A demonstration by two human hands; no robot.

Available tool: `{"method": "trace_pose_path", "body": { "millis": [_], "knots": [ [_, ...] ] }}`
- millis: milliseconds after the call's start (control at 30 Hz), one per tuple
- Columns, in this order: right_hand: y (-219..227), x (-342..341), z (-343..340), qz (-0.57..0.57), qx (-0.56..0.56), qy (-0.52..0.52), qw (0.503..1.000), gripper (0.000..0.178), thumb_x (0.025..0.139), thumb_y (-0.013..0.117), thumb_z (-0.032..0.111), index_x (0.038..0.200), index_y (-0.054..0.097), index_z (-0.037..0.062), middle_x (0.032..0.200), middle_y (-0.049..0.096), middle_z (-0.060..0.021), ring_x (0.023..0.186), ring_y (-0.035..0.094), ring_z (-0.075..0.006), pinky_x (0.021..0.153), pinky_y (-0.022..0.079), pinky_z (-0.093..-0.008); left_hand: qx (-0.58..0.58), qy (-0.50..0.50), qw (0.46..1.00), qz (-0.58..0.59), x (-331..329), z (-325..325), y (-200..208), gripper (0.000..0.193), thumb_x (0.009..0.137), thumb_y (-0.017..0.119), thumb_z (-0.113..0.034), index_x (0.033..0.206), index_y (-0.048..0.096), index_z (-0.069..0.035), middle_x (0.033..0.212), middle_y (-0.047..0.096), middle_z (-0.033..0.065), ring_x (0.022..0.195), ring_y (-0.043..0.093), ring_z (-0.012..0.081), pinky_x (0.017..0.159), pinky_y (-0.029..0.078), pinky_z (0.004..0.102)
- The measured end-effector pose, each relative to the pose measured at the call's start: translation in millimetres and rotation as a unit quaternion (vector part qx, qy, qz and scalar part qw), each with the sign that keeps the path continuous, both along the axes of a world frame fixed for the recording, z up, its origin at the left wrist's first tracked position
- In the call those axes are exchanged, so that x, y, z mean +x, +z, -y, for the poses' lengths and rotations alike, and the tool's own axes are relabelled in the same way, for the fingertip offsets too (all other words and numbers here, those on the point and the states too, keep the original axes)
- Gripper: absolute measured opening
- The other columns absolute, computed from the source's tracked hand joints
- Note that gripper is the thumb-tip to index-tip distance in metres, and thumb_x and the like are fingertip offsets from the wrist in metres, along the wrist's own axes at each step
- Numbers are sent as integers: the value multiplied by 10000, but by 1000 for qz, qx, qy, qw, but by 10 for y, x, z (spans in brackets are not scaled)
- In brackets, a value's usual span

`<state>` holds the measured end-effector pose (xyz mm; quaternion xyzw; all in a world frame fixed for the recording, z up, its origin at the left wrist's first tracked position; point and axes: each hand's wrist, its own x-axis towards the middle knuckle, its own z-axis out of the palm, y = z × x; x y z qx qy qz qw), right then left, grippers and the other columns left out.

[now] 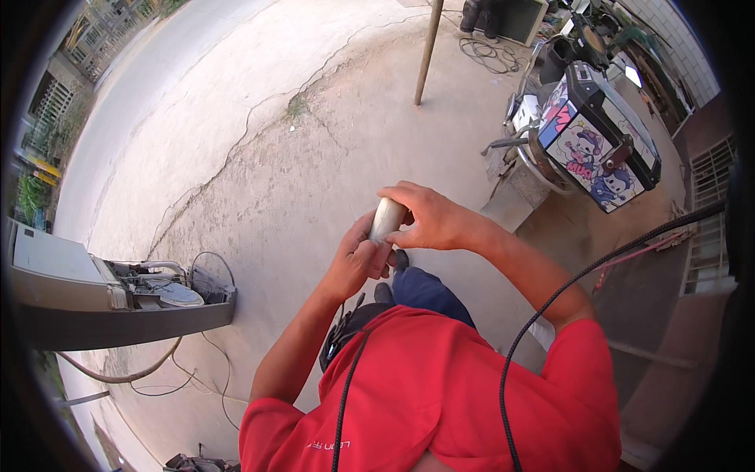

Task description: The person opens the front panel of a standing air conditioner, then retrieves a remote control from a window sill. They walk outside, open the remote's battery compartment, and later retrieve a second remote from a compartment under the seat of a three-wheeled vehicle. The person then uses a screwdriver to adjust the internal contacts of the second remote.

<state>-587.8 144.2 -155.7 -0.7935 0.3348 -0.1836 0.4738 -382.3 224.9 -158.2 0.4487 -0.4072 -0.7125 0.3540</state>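
A pale, cream-coloured cylinder [387,219] stands tilted between my two hands, in front of my body. My left hand [358,256] is closed around its lower end, with the thumb lying against it. From the right, my right hand [425,218] grips the upper part, index finger across the top and thumb lower down. Beneath the cylinder, a pinkish patch [379,259] shows by my left fingers; whether it belongs to the cylinder I cannot tell. Several fingertips are hidden behind the cylinder.
On the left, an opened white appliance [59,263] with exposed parts rests on a dark surface, cables hanging below. A motorbike [523,145] carrying a cartoon-covered box [598,145] stands at the right. A thin pole [429,55] rises from cracked concrete near coiled cable [491,55].
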Motion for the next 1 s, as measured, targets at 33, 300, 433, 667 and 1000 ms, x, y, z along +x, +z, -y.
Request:
{"method": "trace_pose_path", "body": {
  "millis": [33, 300, 433, 667, 1000],
  "knots": [
    [3, 33, 65, 13, -6, -6, 1000, 677, 815, 811, 231, 1365, 526, -40, 1254, 591, -216, 1079, 656, -330, 931, 566, -393, 10, -3, 1000, 13, 10, 68, 25, 505, 947, 409, -71, 1446, 457, -9, 999, 612, 94, 780, 608, 131, 627, 524, 291],
    [-20, 117, 308, 4, 59, -8, 998, 713, 784, 803, 193, 1389, 493, -18, 1325, 559, -234, 1161, 625, -356, 963, 556, -413, -12, -17, 999, 44, -4, 364, 80, 451, 944, 427, -71, 1385, 503, -10, 947, 610, 61, 684, 559, 99, 556, 464, 278],
    [-92, 215, 470, 17, 40, -16, 999, 721, 759, 817, 178, 1371, 486, -11, 1335, 543, -230, 1154, 623, -366, 963, 556, -419, -28, 5, 994, 109, 58, 537, 89, 482, 940, 428, -98, 1411, 480, -13, 935, 636, 96, 699, 609, 131, 596, 522, 282],
    [-189, 408, 701, 114, 98, -79, 985, 786, 795, 832, 152, 1458, 434, 10, 1306, 538, -215, 1109, 645, -331, 924, 574, -392, -15, 58, 997, 41, 227, 847, 2, 434, 1086, 438, -178, 1484, 409, -7, 957, 623, 81, 759, 624, 122, 592, 533, 268],
    [-521, 995, 1766, 307, 256, -184, 898, 628, 982, 588, -15, 1538, 297, -26, 1169, 615, -154, 910, 640, -137, 723, 554, -286, -29, 138, 990, 0, 499, 2213, -278, 429, 1091, 419, -169, 1489, 416, -8, 840, 626, 77, 633, 588, 126, 514, 493, 265]
  ]
}}
